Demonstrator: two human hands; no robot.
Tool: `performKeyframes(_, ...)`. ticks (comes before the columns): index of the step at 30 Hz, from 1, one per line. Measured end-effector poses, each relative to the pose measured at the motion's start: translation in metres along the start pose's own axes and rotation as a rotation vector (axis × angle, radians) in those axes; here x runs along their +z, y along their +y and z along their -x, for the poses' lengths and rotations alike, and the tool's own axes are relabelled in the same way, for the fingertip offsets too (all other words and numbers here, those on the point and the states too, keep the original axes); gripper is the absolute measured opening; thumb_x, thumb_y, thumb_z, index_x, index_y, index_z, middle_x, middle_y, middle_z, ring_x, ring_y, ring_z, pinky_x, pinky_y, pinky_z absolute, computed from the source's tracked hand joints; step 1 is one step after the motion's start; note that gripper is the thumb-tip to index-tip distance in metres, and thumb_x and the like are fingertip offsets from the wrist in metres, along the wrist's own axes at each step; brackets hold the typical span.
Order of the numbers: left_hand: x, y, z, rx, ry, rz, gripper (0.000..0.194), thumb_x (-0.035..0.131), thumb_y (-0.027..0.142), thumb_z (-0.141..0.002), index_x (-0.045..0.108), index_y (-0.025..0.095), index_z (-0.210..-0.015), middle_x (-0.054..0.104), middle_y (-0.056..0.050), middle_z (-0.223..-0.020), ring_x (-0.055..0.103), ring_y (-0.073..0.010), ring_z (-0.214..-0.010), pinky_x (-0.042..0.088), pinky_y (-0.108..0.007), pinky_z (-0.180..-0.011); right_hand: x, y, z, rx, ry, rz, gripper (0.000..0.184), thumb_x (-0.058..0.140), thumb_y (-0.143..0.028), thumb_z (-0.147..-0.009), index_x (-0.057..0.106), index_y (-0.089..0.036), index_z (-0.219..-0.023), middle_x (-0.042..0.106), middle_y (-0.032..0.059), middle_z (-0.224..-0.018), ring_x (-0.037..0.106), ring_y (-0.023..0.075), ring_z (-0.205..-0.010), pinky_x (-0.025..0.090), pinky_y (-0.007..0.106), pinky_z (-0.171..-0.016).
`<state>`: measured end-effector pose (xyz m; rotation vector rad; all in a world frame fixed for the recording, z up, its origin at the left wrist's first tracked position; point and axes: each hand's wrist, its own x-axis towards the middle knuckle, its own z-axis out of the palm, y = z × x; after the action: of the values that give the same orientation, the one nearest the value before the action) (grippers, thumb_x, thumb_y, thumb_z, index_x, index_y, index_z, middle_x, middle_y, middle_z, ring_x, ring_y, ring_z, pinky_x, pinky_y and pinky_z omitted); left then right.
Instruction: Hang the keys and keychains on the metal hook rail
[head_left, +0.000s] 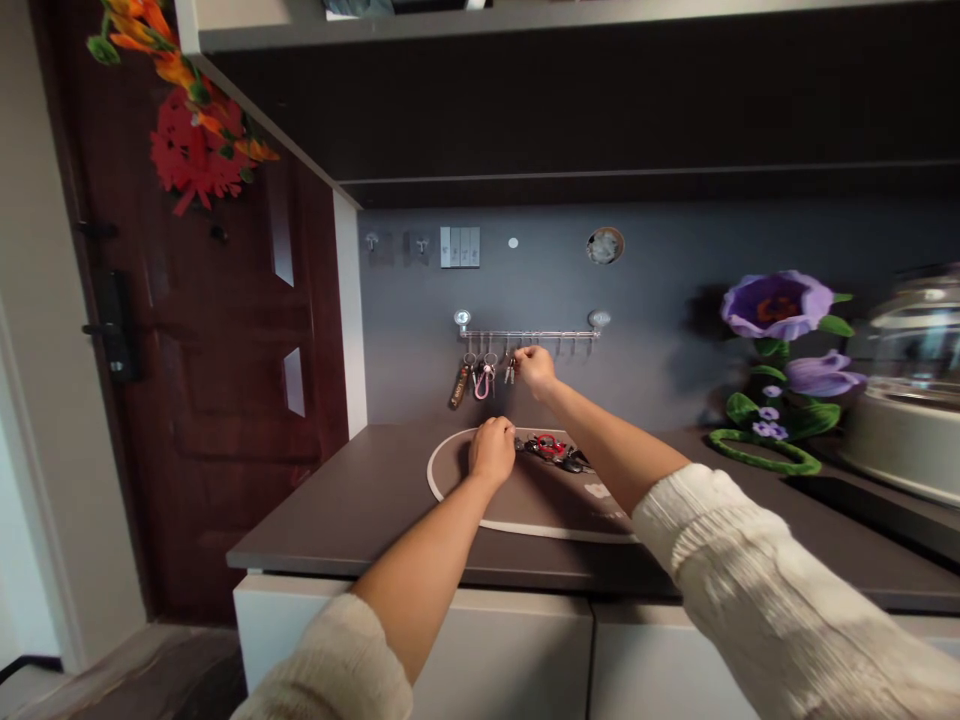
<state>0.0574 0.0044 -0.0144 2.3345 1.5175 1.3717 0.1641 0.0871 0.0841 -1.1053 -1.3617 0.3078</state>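
Observation:
A metal hook rail (529, 335) is fixed to the grey wall above a dark counter. My right hand (534, 368) is raised to the rail, fingers pinched on a small key set (511, 368) that hangs at a hook. Two other key bunches (474, 378) hang to its left. My left hand (492, 450) rests closed on an oval brown mat (540, 500), fingers curled at the edge of a pile of keys with a red ring (553, 449). What the left fingers hold is hidden.
A dark red door (210, 330) with paper decorations stands at the left. Purple knitted flowers (780, 360) and a domed metal pot (907, 385) stand on the counter at the right. White cabinet fronts (525, 650) lie below. Wall switches (459, 246) sit above the rail.

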Motion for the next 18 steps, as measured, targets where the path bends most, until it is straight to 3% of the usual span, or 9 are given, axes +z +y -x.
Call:
performKeyframes(5, 0.000, 0.002, 0.000, -0.012, -0.022, -0.023, 0.022, 0.038, 0.018, -0.084, 0.060, 0.019, -0.082, 0.061, -0.007, -0.090, 0.055, -0.0171, -0.085, 0.039, -0.028, -0.075, 0.010, -0.003, -0.012, 0.100, 0.078, 0.074, 0.020, 0.045, -0.024, -0.076, 0.060, -0.013, -0.067, 0.056, 0.0021, -0.052, 0.054, 0.0115, -0.052, 0.045, 0.022, -0.056)
performKeyframes(10, 0.000, 0.003, 0.001, -0.008, -0.024, -0.050, 0.022, 0.038, 0.019, -0.085, 0.060, 0.019, -0.083, 0.062, -0.006, -0.090, 0.055, -0.0161, -0.085, 0.039, -0.026, -0.074, 0.016, -0.006, -0.017, 0.192, 0.138, 0.014, 0.015, 0.052, -0.020, -0.075, 0.062, -0.012, -0.068, 0.054, 0.0008, -0.048, 0.054, 0.0100, -0.046, 0.046, 0.020, -0.049)
performKeyframes(18, 0.002, 0.001, 0.000, -0.006, -0.036, -0.037, 0.024, 0.037, 0.020, -0.085, 0.060, 0.019, -0.083, 0.062, -0.007, -0.090, 0.055, -0.0163, -0.087, 0.038, -0.026, -0.076, 0.021, 0.001, -0.019, 0.178, 0.166, 0.062, 0.016, 0.054, -0.019, -0.076, 0.066, -0.011, -0.071, 0.057, 0.0040, -0.050, 0.058, 0.0127, -0.050, 0.047, 0.019, -0.048)
